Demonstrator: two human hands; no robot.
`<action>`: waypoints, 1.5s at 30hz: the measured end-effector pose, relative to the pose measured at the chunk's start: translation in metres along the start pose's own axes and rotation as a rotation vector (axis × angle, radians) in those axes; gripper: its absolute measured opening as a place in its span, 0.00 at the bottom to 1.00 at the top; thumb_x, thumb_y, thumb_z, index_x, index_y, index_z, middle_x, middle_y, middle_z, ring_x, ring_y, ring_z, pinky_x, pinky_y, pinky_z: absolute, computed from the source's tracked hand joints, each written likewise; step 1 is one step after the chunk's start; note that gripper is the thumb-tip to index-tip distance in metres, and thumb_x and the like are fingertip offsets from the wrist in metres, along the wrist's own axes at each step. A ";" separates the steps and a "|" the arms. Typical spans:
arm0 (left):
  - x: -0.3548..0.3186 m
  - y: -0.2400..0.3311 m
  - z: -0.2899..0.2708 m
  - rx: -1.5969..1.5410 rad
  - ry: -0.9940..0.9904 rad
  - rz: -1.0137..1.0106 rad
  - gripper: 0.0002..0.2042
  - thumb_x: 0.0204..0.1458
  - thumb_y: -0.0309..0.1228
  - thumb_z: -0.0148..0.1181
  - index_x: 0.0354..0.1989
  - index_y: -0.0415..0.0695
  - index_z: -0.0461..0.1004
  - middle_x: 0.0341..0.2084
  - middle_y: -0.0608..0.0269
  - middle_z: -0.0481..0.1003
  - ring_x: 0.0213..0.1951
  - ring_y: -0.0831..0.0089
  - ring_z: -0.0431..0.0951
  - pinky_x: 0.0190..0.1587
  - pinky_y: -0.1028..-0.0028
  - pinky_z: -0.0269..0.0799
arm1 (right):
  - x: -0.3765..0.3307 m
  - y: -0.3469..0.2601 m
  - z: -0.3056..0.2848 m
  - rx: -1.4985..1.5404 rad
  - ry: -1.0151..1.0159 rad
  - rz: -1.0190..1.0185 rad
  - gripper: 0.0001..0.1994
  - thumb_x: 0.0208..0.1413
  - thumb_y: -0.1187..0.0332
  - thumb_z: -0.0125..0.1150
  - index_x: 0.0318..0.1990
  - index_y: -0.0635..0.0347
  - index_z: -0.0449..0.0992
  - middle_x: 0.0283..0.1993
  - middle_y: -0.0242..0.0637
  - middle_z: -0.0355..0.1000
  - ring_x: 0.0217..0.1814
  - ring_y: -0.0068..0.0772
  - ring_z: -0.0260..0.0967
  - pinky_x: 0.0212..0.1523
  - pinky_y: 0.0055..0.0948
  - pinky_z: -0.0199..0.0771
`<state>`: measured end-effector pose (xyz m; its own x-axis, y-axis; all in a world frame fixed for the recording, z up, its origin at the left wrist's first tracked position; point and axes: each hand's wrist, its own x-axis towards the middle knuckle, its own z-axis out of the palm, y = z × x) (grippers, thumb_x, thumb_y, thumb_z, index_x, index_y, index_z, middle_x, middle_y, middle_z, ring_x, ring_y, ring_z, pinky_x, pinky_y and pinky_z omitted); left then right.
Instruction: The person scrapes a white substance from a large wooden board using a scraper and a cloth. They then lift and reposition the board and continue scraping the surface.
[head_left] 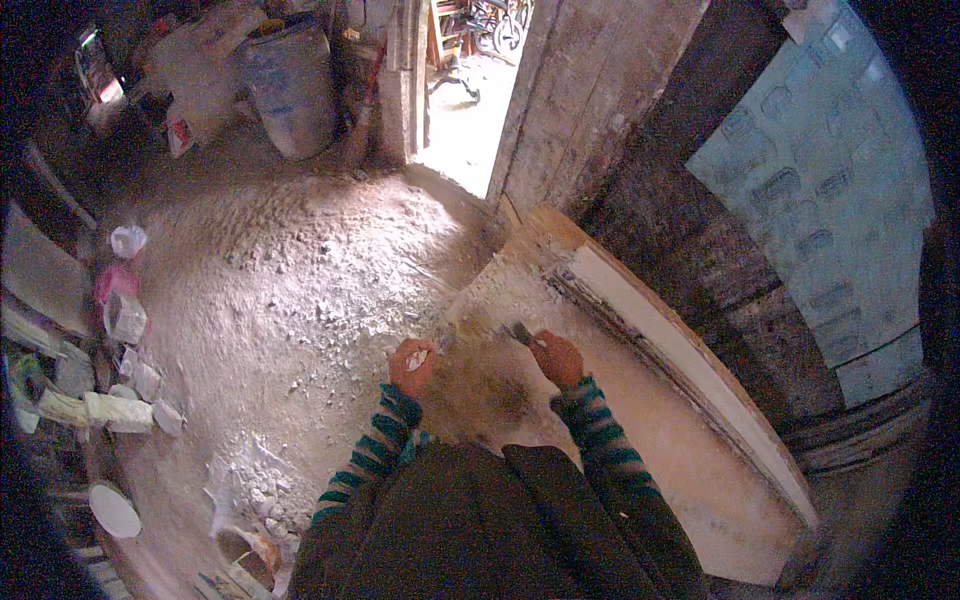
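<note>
My left hand (411, 370) is closed around the white handle of a small scraper (447, 343), whose greyish blade points toward the middle. Its exact shape is blurred. To the right, my right hand (557, 360) grips a second scraper (520, 332) with a dark, flat end angled up and left. Both hands hover over or rest near a dusty board (640, 430) that bears pale powder and a darker brown patch between my forearms; contact is hard to make out. Striped green sleeves cover both wrists.
A raised pale wooden edge (690, 370) runs along the board's right side. Whitish crumbs (340, 290) litter the dirt floor. Plastic containers (125, 315) line the left, with a rubble-filled bag (262, 490) nearby. A large bin (290, 90) stands beyond, beside a bright doorway (460, 130).
</note>
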<state>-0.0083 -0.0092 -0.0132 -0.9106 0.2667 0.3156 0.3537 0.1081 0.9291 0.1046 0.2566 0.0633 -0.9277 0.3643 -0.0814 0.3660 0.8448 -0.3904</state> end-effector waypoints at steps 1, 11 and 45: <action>-0.004 -0.003 0.003 -0.033 0.030 0.008 0.04 0.45 0.21 0.62 0.30 0.43 0.76 0.29 0.60 0.75 0.35 0.68 0.76 0.41 0.71 0.71 | -0.016 0.003 -0.004 -0.017 -0.013 0.084 0.14 0.57 0.57 0.55 0.39 0.59 0.71 0.29 0.47 0.74 0.32 0.52 0.73 0.32 0.48 0.71; -0.060 -0.012 -0.011 -0.213 0.229 -0.107 0.09 0.45 0.20 0.66 0.35 0.43 0.76 0.36 0.62 0.75 0.39 0.71 0.75 0.43 0.71 0.71 | 0.013 0.004 0.072 0.023 0.256 -0.016 0.12 0.57 0.59 0.54 0.36 0.60 0.67 0.29 0.48 0.71 0.34 0.54 0.71 0.32 0.48 0.69; -0.062 0.026 -0.041 -0.193 0.240 -0.149 0.08 0.46 0.20 0.64 0.34 0.42 0.75 0.34 0.63 0.74 0.38 0.72 0.74 0.42 0.73 0.70 | 0.002 -0.020 0.015 -0.078 -0.090 0.013 0.16 0.54 0.53 0.58 0.32 0.58 0.69 0.29 0.46 0.72 0.32 0.52 0.71 0.31 0.47 0.69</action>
<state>0.0486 -0.0618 -0.0007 -0.9816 0.0266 0.1890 0.1872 -0.0606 0.9805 0.0947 0.2348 0.0571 -0.9245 0.3416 -0.1689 0.3791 0.8695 -0.3165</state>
